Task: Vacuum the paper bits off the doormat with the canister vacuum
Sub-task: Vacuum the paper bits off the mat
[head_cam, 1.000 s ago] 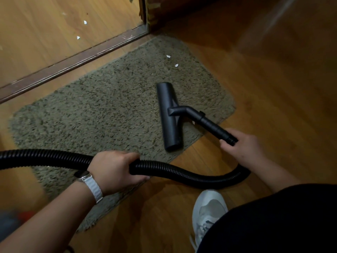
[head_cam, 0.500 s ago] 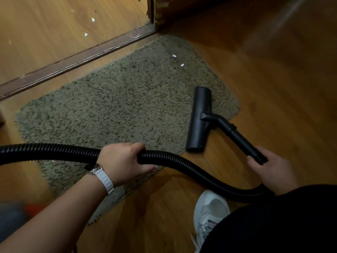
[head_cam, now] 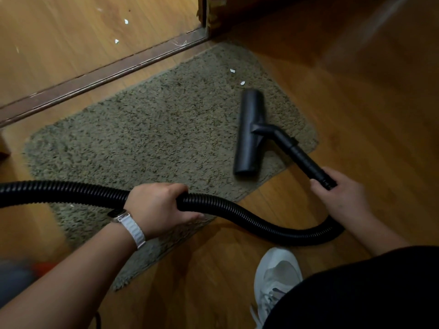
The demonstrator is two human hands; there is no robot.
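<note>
Left hand [head_cam: 156, 207] fast around the ribbed hose [head_cam: 237, 213], right hand [head_cam: 342, 200] tight around the wand [head_cam: 306, 160]

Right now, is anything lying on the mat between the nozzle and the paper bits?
Nothing visible. Only bare mat lies between the far end of the nozzle and the nearer bit; the second bit lies just beyond it.

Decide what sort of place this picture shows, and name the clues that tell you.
Probably a doorway inside a home: a shaggy doormat lies on wood flooring beside a door threshold, and a door frame post stands at the threshold's far end.
</note>
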